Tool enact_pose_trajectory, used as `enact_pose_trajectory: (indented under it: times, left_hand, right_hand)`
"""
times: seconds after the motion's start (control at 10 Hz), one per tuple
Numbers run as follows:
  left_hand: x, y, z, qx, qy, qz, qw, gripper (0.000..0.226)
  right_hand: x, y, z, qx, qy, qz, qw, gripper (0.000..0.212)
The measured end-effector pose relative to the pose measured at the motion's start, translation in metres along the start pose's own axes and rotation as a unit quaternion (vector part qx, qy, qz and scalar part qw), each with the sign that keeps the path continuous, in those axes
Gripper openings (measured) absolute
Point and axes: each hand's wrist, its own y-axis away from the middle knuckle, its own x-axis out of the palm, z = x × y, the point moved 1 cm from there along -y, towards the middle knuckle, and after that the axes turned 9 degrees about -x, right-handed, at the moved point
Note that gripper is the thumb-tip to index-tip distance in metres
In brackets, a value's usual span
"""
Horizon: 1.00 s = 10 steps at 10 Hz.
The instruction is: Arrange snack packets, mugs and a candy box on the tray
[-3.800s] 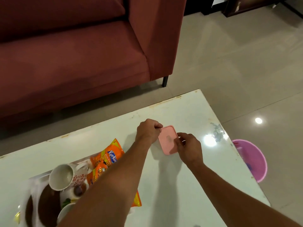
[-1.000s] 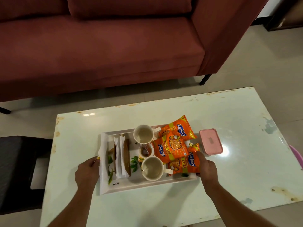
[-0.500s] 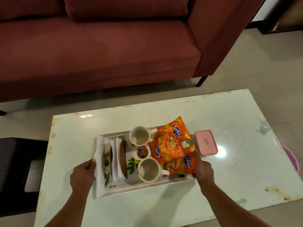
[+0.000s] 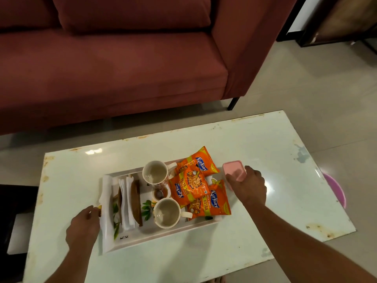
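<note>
- The left hand [image 4: 84, 223], at the lower left of the frame, is gripping the left rim of the white tray [image 4: 107, 211]
- The right hand [image 4: 247, 185] is lying over the pink candy box [image 4: 232, 169], fingers spread on its lid; whether it is actually gripping the box cannot be told
- The candy box is sitting on the table [image 4: 275, 150], just right of the tray
- Two mugs [image 4: 155, 172] and three orange snack packets [image 4: 191, 183] are resting in the tray at the frame's centre

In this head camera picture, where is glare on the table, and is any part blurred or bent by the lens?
Head view: lamp glare sits on the table just right of the right hand and at its far left corner; the pink candy box and that hand look slightly smeared; the sofa edges bow from the wide lens.
</note>
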Motion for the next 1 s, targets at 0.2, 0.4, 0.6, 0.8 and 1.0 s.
enact_pose_trajectory:
  times: [0.2,0.4,0.6,0.8,1.0]
  left_hand:
    - [0.007,0.005,0.001,-0.015,0.020,0.001,1.000,0.035]
    - [0.009,0.011,0.000,-0.031,0.048,0.003,0.998,0.035]
    - [0.005,0.007,0.004,-0.021,0.087,0.028,0.996,0.035]
    - [0.005,0.007,0.004,-0.017,0.074,0.024,0.997,0.036]
    - [-0.018,0.024,-0.022,0.030,0.014,-0.040,0.999,0.050]
  right_hand:
    - [0.006,-0.010,-0.004,0.037,0.016,0.060,0.997,0.069]
    - [0.010,-0.006,-0.006,0.038,0.013,0.063,0.997,0.067]
    - [0.009,-0.003,-0.010,0.060,-0.005,0.065,0.996,0.068]
    - [0.010,-0.001,-0.012,0.055,-0.010,0.069,0.996,0.069]
    - [-0.013,0.004,-0.009,0.055,-0.038,0.019,0.998,0.080]
